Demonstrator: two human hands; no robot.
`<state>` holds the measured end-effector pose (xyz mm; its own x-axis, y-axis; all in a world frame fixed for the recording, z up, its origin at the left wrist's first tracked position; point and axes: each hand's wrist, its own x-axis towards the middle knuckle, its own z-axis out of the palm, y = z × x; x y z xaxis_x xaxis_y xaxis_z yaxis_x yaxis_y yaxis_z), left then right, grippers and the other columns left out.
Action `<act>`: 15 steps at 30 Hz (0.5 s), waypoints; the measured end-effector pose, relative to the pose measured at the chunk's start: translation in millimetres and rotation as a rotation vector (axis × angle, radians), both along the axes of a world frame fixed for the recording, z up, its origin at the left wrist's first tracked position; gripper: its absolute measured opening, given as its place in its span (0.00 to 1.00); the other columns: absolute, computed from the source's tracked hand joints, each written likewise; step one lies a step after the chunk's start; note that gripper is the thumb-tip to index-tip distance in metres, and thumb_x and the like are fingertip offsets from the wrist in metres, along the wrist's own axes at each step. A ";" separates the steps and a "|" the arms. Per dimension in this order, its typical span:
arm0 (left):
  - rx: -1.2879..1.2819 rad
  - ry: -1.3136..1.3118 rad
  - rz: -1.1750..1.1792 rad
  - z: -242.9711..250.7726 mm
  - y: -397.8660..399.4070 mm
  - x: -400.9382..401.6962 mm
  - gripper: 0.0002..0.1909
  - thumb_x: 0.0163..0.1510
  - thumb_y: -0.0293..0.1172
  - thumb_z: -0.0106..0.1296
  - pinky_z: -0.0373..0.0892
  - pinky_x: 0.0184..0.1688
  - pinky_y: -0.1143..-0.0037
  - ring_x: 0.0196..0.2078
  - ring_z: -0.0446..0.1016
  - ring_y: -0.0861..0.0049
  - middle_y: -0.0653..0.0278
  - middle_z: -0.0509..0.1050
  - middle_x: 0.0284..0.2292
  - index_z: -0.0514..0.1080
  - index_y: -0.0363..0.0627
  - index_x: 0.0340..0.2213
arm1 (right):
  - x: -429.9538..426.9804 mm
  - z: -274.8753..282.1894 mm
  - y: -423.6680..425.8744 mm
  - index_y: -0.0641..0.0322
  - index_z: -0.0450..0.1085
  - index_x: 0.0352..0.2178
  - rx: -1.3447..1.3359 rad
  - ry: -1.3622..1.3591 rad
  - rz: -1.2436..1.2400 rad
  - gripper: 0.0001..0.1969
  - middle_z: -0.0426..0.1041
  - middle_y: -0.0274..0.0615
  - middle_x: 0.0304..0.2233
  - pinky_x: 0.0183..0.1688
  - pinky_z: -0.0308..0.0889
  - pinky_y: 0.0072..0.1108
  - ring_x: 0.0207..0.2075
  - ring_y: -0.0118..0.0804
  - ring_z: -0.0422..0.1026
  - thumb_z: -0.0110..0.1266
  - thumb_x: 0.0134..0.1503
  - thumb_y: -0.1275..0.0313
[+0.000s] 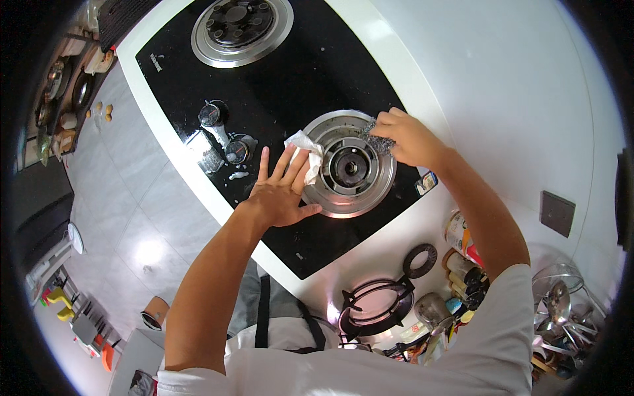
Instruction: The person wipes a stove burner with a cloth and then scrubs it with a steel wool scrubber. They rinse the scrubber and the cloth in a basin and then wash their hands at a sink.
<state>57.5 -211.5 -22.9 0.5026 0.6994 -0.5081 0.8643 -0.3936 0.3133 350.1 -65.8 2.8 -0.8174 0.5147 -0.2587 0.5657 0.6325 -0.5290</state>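
Observation:
A gas burner with a round stainless steel drip plate (345, 204) is set in the black glass cooktop (317, 84). My right hand (411, 136) grips a grey steel wool scrubber (379, 140) against the upper right rim of that plate. On the opposite side, my left hand (280, 190) lies flat with fingers spread. Its fingertips press on a crumpled white paper tissue (312, 153), partly hidden under them, at the plate's left edge. The burner's hub (351, 167) is bare, without a pan support over it.
Two control knobs (237, 151) stand amid wet foam patches left of my left hand. Another burner (237, 22) is at the top. A cast-iron pan support (376, 307) and a dark burner ring (419, 260) lie on the white counter. Jars, a can (456, 231) and utensils (562, 317) crowd the lower right.

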 end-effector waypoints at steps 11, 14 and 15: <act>-0.020 -0.016 -0.009 -3.2 -2.6 0.4 0.54 0.55 0.73 0.30 0.23 0.65 0.46 0.70 0.28 0.54 0.46 0.39 0.67 0.43 0.36 0.64 | 1.5 -3.6 -5.3 0.62 0.73 0.36 0.038 0.046 0.004 0.21 0.66 0.42 0.32 0.39 0.64 0.31 0.36 0.45 0.63 0.51 0.35 0.84; -0.008 0.002 -0.031 -3.0 -0.6 3.5 0.54 0.55 0.73 0.30 0.23 0.65 0.46 0.70 0.29 0.54 0.46 0.40 0.67 0.43 0.36 0.65 | -16.7 -5.0 7.9 0.63 0.73 0.36 0.086 0.083 0.014 0.22 0.66 0.42 0.32 0.39 0.63 0.31 0.36 0.45 0.63 0.50 0.34 0.85; -0.005 -0.003 -0.012 -4.9 1.9 1.1 0.54 0.55 0.73 0.30 0.23 0.65 0.45 0.70 0.29 0.53 0.46 0.40 0.66 0.42 0.37 0.65 | -23.5 -6.7 10.2 0.63 0.73 0.36 0.130 0.138 0.031 0.23 0.65 0.43 0.31 0.38 0.63 0.31 0.36 0.46 0.63 0.49 0.33 0.86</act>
